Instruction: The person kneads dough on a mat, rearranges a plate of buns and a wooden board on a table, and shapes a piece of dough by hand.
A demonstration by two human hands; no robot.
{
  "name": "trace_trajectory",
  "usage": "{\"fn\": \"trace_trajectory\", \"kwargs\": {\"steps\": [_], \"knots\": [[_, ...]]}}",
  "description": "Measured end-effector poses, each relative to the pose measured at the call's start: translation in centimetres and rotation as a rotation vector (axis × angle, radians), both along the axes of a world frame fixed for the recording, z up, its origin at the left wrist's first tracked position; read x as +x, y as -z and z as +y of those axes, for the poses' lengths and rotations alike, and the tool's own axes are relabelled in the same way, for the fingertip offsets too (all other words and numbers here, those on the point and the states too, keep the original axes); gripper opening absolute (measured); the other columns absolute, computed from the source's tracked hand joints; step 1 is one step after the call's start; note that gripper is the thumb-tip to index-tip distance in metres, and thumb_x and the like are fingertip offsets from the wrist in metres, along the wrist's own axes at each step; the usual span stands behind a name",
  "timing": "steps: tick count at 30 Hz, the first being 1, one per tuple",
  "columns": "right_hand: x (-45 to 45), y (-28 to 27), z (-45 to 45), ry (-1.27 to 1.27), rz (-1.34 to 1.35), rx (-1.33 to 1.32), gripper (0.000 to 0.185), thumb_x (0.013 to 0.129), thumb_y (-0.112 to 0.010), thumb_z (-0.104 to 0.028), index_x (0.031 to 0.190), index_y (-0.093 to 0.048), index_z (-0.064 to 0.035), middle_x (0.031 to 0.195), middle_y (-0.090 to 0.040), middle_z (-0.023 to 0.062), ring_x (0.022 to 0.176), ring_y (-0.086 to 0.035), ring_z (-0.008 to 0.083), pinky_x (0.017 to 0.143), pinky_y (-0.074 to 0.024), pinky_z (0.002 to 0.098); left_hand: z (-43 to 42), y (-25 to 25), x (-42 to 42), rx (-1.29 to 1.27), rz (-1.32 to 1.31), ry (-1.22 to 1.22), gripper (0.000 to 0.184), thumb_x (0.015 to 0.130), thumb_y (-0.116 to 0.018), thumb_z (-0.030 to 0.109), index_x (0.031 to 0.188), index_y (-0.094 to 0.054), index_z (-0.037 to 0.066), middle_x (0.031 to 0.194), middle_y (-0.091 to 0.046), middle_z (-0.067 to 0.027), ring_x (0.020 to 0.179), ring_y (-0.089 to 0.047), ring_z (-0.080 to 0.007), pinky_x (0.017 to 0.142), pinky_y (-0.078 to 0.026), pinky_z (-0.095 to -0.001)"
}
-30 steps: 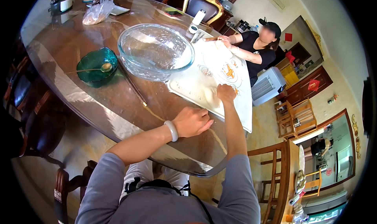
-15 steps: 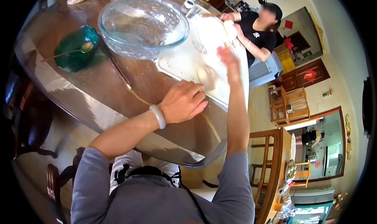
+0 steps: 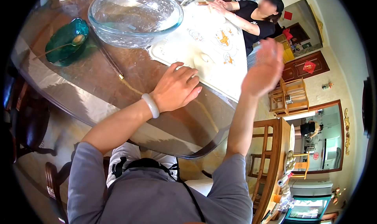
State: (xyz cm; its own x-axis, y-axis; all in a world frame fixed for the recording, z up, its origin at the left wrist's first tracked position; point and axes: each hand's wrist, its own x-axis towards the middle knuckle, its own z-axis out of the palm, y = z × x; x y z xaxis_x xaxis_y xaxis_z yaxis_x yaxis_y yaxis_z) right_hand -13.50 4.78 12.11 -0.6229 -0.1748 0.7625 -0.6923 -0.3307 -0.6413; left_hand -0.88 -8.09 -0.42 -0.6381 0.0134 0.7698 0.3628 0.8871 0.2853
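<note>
My left hand (image 3: 176,88), a pale bangle (image 3: 150,105) at its wrist, rests at the near edge of the white mat (image 3: 172,53), fingers slightly apart and nothing visible in them. A pale lump of dough (image 3: 202,60) lies on the mat just beyond its fingertips. My right hand (image 3: 264,69) is raised past the mat's right side, touching nothing. It is blurred, but its fingers look stretched out and it appears to hold nothing.
A large glass bowl (image 3: 133,37) stands left of the mat. Nearby are a green dish (image 3: 63,57) with a spoon (image 3: 78,40) and a pair of dark chopsticks (image 3: 107,60). Across the table, a person in black (image 3: 251,18) has both hands over the mat's far end.
My right hand has swung from above the mat to the right and lifted away. My left hand's fingers have spread a little. The other person's hands have come together over the mat.
</note>
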Motion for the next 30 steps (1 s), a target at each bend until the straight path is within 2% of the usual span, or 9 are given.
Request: {"fn": "trace_trajectory", "kwargs": {"steps": [3,5,9,11,15,18,22,27,30], "knots": [[0.4,4.0,0.2,-0.519,-0.831,0.056,0.057,0.098,-0.029,-0.041,0.139,-0.030,-0.0020,0.141,-0.037,0.0181,0.129,-0.036,0.0294,0.108,-0.0243,0.0380,0.1,0.2,-0.3,-0.032,0.015,-0.014,0.023,0.085,-0.058,0.026,0.087,-0.062,0.003,0.099,-0.061,-0.0119,0.095,-0.057,-0.0256,0.095,-0.038,-0.0441],[0.6,4.8,0.5,-0.549,-1.052,0.061,0.057,0.098,-0.028,-0.041,0.140,-0.028,-0.0026,0.141,-0.037,0.0183,0.130,-0.036,0.0300,0.108,-0.0242,0.0401,0.2,0.6,-0.4,-0.051,0.013,-0.027,0.025,0.086,-0.057,0.028,0.085,-0.062,0.004,0.094,-0.062,-0.0111,0.091,-0.058,-0.0250,0.095,-0.037,-0.0440],[1.7,0.3,2.4,-0.610,-0.785,-0.193,0.057,0.098,-0.025,-0.040,0.139,-0.032,-0.0012,0.141,-0.034,0.0241,0.136,-0.027,0.0318,0.112,-0.0174,0.0426,0.1,0.4,-0.3,-0.064,-0.065,-0.031,0.024,0.086,-0.058,0.027,0.087,-0.062,0.003,0.097,-0.061,-0.0107,0.095,-0.057,-0.0249,0.097,-0.036,-0.0436],[3.0,-3.5,4.3,-0.391,-0.331,-0.091,0.053,0.098,-0.023,-0.036,0.140,-0.032,-0.0050,0.145,-0.032,0.0186,0.137,-0.025,0.0324,0.112,-0.0162,0.0454,0.0,0.3,-0.1,-0.061,-0.095,-0.023,0.023,0.085,-0.058,0.025,0.088,-0.061,0.003,0.099,-0.061,-0.0105,0.097,-0.056,-0.0249,0.098,-0.036,-0.0435],[8.7,-7.5,4.3,0.032,0.321,-0.423,0.056,0.098,-0.017,-0.039,0.142,-0.029,-0.0069,0.147,-0.030,0.0153,0.136,-0.028,0.0305,0.113,-0.0119,0.0468,0.1,0.3,-0.2,-0.058,-0.089,-0.015,0.022,0.085,-0.058,0.025,0.087,-0.061,0.003,0.098,-0.061,-0.0100,0.096,-0.056,-0.0248,0.097,-0.036,-0.0433],[10.8,-6.8,4.3,0.239,0.565,-0.491,0.056,0.098,-0.014,-0.038,0.143,-0.026,-0.0073,0.147,-0.029,0.0141,0.136,-0.030,0.0302,0.114,-0.0138,0.0454,0.0,0.2,-0.1,-0.051,-0.095,-0.013,0.021,0.085,-0.059,0.024,0.087,-0.061,0.003,0.097,-0.061,-0.0100,0.096,-0.056,-0.0251,0.097,-0.037,-0.0430],[10.4,-4.4,3.9,0.167,0.557,-0.381,0.056,0.099,-0.014,-0.037,0.144,-0.021,-0.0058,0.146,-0.030,0.0177,0.136,-0.029,0.0317,0.113,-0.0209,0.0429,0.0,0.3,-0.1,-0.051,-0.087,-0.011,0.021,0.085,-0.059,0.024,0.087,-0.061,0.003,0.096,-0.061,-0.0100,0.095,-0.056,-0.0255,0.096,-0.037,-0.0427],[5.5,-1.7,2.5,0.235,0.523,0.051,0.057,0.099,-0.019,-0.036,0.141,-0.024,0.0025,0.143,-0.034,0.0218,0.132,-0.034,0.0326,0.111,-0.0218,0.0398,0.1,0.5,-0.2,-0.064,-0.079,-0.007,0.021,0.085,-0.059,0.024,0.087,-0.061,0.003,0.093,-0.061,-0.0098,0.093,-0.056,-0.0255,0.095,-0.037,-0.0429],[4.4,0.7,1.7,0.156,0.443,0.863,0.047,0.094,-0.047,-0.028,0.132,-0.044,-0.0007,0.134,-0.047,0.0181,0.126,-0.041,0.0326,0.105,-0.0287,0.0427,0.3,0.8,-0.4,-0.081,-0.028,-0.028,0.024,0.086,-0.057,0.027,0.082,-0.063,0.003,0.087,-0.061,-0.0096,0.089,-0.056,-0.0252,0.094,-0.037,-0.0432]]}}
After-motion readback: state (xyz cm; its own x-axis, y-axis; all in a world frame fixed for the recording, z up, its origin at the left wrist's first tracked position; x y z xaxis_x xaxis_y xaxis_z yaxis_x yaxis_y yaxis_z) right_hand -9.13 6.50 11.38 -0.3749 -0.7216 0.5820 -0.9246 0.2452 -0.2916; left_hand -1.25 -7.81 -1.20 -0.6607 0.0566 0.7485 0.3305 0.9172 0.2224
